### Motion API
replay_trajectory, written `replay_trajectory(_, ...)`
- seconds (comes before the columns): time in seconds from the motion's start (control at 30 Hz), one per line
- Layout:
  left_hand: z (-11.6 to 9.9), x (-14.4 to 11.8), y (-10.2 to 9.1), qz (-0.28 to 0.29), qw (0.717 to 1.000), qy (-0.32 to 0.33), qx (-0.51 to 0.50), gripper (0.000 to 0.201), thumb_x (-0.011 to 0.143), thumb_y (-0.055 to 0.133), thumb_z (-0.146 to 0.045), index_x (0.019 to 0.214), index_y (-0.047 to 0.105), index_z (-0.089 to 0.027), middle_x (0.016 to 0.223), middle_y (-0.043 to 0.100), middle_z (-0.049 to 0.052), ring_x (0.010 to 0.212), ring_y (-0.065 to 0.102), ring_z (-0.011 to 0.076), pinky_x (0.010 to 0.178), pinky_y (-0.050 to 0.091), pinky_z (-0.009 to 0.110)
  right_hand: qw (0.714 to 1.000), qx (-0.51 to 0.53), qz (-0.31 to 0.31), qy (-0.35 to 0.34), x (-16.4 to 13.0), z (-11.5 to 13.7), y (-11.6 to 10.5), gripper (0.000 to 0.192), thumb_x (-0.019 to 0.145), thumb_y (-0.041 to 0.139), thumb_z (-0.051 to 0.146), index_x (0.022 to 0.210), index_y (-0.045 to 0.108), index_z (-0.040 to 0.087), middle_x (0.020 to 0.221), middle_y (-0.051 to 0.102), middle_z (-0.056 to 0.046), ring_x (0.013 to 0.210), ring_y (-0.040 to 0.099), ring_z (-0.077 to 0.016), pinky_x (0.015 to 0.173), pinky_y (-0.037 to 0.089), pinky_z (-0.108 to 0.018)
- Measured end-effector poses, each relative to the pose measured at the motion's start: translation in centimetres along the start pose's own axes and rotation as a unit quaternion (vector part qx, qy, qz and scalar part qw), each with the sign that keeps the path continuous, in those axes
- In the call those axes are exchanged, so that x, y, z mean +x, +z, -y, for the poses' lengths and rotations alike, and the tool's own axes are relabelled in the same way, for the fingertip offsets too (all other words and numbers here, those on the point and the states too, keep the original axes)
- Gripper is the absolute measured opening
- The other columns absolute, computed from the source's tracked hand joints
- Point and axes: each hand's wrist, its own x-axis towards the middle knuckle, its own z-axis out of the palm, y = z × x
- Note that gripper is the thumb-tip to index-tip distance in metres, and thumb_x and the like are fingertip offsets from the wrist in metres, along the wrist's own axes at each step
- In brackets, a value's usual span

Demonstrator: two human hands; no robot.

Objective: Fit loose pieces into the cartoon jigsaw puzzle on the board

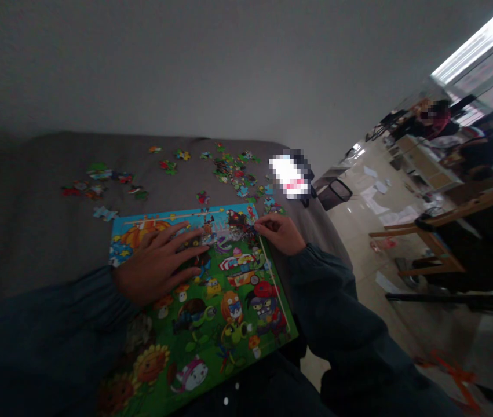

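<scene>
A cartoon jigsaw puzzle board (203, 341) with a green lower part and a blue top edge lies tilted toward me, partly over my lap. My left hand (163, 263) rests flat on its upper left part, fingers spread, covering some of the picture. At the upper right edge of the board, my right hand (283, 233) has thumb and fingertips pinched together. Whatever is between those fingertips is too small and dark to make out. Just beyond the board, loose puzzle pieces (229, 168) lie in a heap, and more pieces (83, 188) are scattered to the left.
A grey cloth-covered surface (50, 168) bears the pieces and backs onto a pale wall (176, 69). At its right end sits a blurred-out bright object (289, 176). Farther right are a wooden chair (428, 249), papers on the floor, and a person (437, 119) at a desk.
</scene>
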Motion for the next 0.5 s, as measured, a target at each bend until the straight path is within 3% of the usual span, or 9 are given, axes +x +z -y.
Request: replay_trajectory(0.5,-0.05,0.15,0.04,-0.003,1.000,-0.007,-0.024,0.051,0.096,0.029,-0.060,0.134,0.053,-0.037,0.152,0.041,0.001,0.138,0.031,0.0382,0.103,0.031,0.061,0.997,-0.065,-0.019,-0.045,0.07,0.23,0.45,0.016,0.081,0.069,0.032,0.085,0.068,0.017,0.069,0.054,0.001,0.058,0.042,-0.0105,0.056,0.035,-0.025)
